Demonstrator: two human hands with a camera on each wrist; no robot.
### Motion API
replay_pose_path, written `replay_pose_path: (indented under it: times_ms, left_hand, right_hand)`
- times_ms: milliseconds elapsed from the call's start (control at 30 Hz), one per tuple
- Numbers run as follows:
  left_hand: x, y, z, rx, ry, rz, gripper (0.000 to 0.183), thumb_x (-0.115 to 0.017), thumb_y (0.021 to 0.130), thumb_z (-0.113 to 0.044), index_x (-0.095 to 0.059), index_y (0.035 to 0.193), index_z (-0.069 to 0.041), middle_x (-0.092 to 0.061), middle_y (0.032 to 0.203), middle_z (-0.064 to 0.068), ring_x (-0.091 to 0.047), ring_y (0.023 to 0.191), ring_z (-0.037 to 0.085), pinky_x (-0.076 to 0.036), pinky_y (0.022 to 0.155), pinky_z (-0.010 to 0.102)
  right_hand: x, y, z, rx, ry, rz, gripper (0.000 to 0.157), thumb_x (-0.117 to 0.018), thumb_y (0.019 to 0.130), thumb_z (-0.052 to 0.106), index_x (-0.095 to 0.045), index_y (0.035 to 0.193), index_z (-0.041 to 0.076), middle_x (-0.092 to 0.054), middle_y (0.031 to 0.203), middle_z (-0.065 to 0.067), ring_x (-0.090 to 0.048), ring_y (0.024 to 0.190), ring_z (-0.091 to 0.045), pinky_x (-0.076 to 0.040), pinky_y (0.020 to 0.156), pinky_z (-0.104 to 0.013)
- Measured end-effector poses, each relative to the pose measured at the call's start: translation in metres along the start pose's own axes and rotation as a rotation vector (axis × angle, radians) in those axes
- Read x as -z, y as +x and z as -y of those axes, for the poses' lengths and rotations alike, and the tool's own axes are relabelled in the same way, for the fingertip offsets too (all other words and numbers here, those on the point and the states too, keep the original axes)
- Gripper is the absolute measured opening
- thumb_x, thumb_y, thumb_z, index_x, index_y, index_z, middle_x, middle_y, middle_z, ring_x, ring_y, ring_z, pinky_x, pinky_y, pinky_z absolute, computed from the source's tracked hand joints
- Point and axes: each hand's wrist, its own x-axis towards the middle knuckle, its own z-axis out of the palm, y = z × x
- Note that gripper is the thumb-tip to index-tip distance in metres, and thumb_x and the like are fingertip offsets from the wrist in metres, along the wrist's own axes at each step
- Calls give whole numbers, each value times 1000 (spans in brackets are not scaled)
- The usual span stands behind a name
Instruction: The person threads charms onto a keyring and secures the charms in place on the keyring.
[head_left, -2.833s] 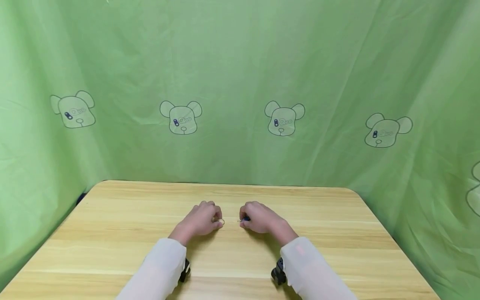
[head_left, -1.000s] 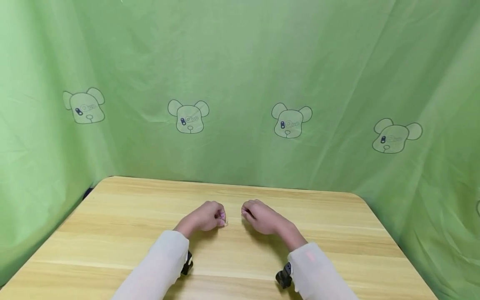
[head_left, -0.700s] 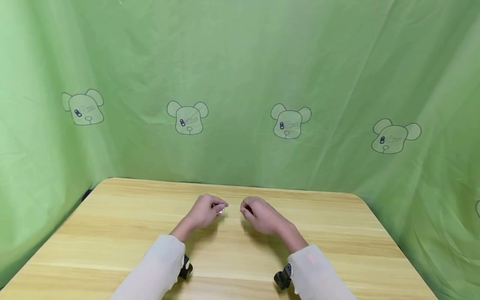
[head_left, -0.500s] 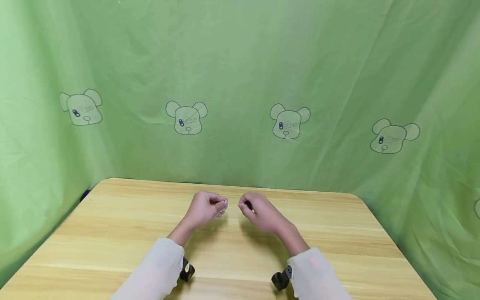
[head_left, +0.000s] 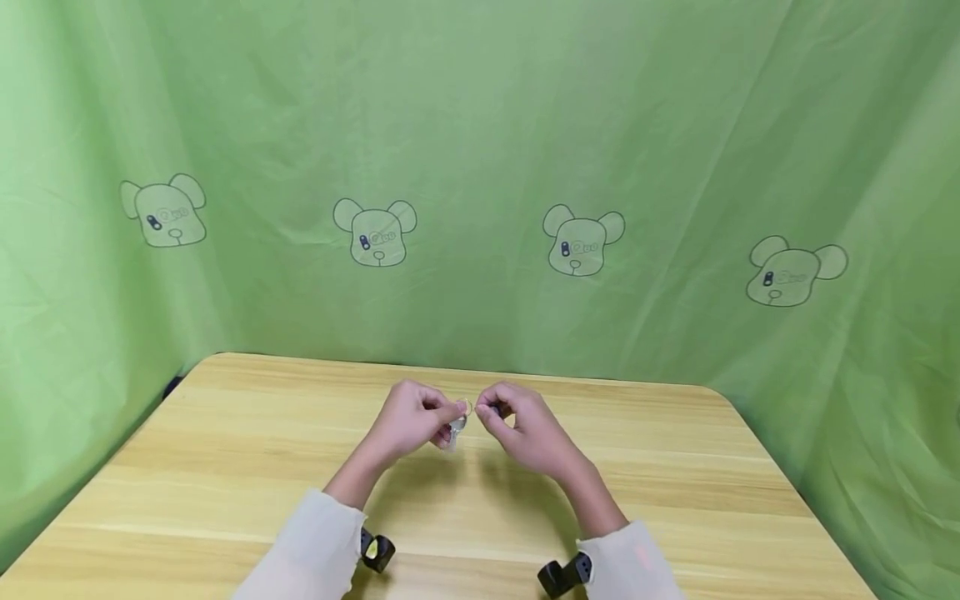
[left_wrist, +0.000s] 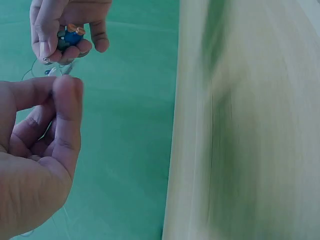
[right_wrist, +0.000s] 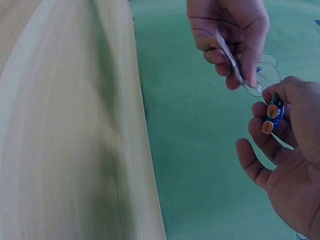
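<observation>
My left hand (head_left: 412, 421) pinches a thin metal ring (head_left: 469, 407) between thumb and forefinger. A flat silver key (head_left: 457, 427) hangs below those fingertips; its edge shows in the right wrist view. Close to the ring, my right hand (head_left: 532, 429) pinches a small charm (right_wrist: 275, 114), blue with two round orange ends like feet, by its top. In the left wrist view the charm (left_wrist: 74, 37) lies against the curled fingers, with a small metal bit at the fingertips. The two hands face each other with a narrow gap, above the table.
A light wooden table (head_left: 465, 517) lies under both hands. Behind it hangs a green curtain (head_left: 480, 317) printed with bear-head outlines. Black wrist cameras sit by the sleeves, one at the left wrist (head_left: 377, 552) and one at the right wrist (head_left: 558, 575).
Both hands have risen from low over the table and come closer together. My left hand has turned, so the key and ring now show beyond its fingertips.
</observation>
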Motion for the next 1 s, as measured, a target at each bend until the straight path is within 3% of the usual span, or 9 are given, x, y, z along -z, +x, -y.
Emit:
replay_pose_path:
  times_ms: [133, 367, 500, 633, 1000]
  left_hand:
    - [0, -3, -1, -7, -85, 17, 28, -69, 88, -28, -72, 79, -2, -66, 70, 12, -61, 54, 20, -58, 55, 38]
    - [-3, -8, -5, -49, -123, -19, 28, -69, 88, -29, -69, 75, -4, -64, 69, 12, -58, 54, 22, -55, 49, 35]
    - [-5, -11, -10, -64, -149, -46, 28, -69, 87, -29, -68, 75, -4, -63, 67, 12, -57, 54, 26, -52, 45, 31]
    - [-7, -14, -15, -64, -171, -62, 28, -70, 87, -27, -67, 74, -2, -62, 67, 10, -55, 52, 22, -49, 43, 28]
    - [-6, -19, -23, -63, -160, -68, 27, -70, 87, -25, -66, 73, -2, -61, 66, 9, -52, 49, 15, -43, 39, 24]
  right_hand:
    - [0, -1, 4, 10, 21, -13, 6, -57, 96, 16, -61, 92, 17, -60, 83, 5, -56, 75, -9, -52, 69, -27]
    - [-1, -2, 6, 20, 10, -75, 7, -56, 96, 20, -62, 92, 23, -62, 83, 7, -57, 76, -8, -50, 64, -27]
    - [-1, -1, 7, 51, 8, -109, 8, -56, 96, 19, -63, 93, 18, -62, 83, 5, -58, 77, -10, -51, 64, -29]
    - [0, 0, 9, 68, 0, -123, 11, -56, 96, 17, -65, 93, 12, -62, 84, 4, -58, 77, -11, -51, 67, -30]
    - [2, 1, 19, 119, -5, -148, 9, -58, 95, 14, -65, 90, 11, -61, 83, 7, -57, 76, -11, -49, 66, -27]
